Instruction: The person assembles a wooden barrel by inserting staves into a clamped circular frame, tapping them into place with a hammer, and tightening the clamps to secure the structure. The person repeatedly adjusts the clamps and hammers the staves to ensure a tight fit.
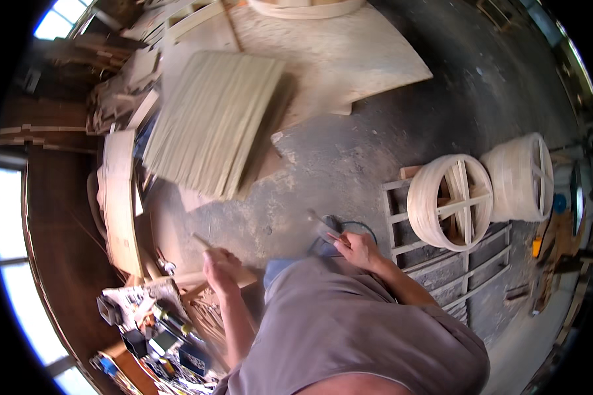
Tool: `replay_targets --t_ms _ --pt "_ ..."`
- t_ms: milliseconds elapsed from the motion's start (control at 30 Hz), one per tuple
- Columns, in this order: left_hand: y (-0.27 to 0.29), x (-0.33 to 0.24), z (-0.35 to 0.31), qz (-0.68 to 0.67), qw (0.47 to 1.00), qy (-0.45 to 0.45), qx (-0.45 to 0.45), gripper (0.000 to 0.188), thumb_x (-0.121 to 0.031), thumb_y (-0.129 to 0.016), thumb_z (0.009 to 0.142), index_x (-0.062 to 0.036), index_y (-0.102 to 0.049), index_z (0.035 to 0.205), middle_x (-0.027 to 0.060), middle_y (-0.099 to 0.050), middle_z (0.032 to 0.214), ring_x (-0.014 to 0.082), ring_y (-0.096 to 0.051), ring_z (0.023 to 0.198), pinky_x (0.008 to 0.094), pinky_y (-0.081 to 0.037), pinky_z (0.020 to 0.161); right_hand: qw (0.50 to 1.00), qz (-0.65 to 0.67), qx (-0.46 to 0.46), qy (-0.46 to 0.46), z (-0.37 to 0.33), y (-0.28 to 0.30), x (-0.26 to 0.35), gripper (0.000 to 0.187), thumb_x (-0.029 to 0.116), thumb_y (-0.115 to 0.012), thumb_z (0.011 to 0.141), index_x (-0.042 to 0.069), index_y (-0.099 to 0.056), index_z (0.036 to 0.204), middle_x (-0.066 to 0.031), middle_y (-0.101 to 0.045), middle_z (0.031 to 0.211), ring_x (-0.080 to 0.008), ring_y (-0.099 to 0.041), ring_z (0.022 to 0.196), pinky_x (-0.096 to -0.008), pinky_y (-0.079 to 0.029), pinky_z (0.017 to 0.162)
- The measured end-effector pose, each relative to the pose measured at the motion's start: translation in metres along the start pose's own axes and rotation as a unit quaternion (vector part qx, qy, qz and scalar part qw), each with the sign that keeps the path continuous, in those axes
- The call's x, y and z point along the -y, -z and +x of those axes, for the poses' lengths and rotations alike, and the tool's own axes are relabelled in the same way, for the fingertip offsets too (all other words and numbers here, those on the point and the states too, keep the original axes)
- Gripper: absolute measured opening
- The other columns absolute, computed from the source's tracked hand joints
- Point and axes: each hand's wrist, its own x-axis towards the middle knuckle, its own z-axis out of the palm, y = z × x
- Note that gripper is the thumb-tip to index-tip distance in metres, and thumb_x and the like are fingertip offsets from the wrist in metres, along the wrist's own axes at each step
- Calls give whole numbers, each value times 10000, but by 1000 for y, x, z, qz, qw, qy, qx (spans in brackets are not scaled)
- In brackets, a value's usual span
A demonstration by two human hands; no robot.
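My left hand [221,268] is closed round a short, pale strip [201,241] that looks like wood; motion blurs it. My right hand [358,251] grips a slim tool [321,220] with a small blunt end pointing up and left. The blur hides its exact kind. Both hands are held apart in front of my grey-brown top. Ahead and to the left lies a large stack of thin pale wooden sheets [214,122], its edges uneven. My shoe [329,225] shows on the floor just beyond the right hand.
Two round wooden frames with cross braces [451,203] [520,176] stand at right by a slatted wooden rack [468,280]. A cluttered bench of tools [168,339] is at lower left. A broad plywood sheet [349,52] lies at the back. A tall board [120,201] leans at left.
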Motion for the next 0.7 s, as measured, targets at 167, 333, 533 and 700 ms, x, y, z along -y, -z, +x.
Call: replay_targets --t_ms 167,333,533,700 --pt "-155 21 24 -14 975 141 173 536 -475 -511 983 9 -558 1206 82 -590 914 202 -581 822 366 -505 777 989 83 -102 -71 18 68 -63 341 286 -690 904 -12 -600 765 -121 -566 593 -197 -569 555 -374 -447 529" --pt "-292 28 59 -100 921 228 301 479 -420 -456 1008 7 -524 1213 117 -585 1006 243 -571 920 382 -460 861 949 164 -265 -50 65 127 -84 320 209 -671 931 6 -538 722 -34 -468 538 -98 -432 521 -312 -391 495" --pt "-425 68 102 84 926 157 332 387 -400 -454 1031 -48 -616 1033 57 -622 889 153 -580 799 306 -477 708 939 147 -306 -59 117 181 -128 214 176 -677 894 -27 -620 859 -132 -553 641 -195 -512 567 -346 -475 584" --pt "-542 105 124 94 907 96 399 248 -238 -524 1026 -66 -514 1204 10 -526 843 105 -467 757 263 -406 691 916 131 -343 -162 156 257 -148 235 184 -668 890 -19 -562 835 -58 -508 604 -156 -488 553 -334 -415 527"
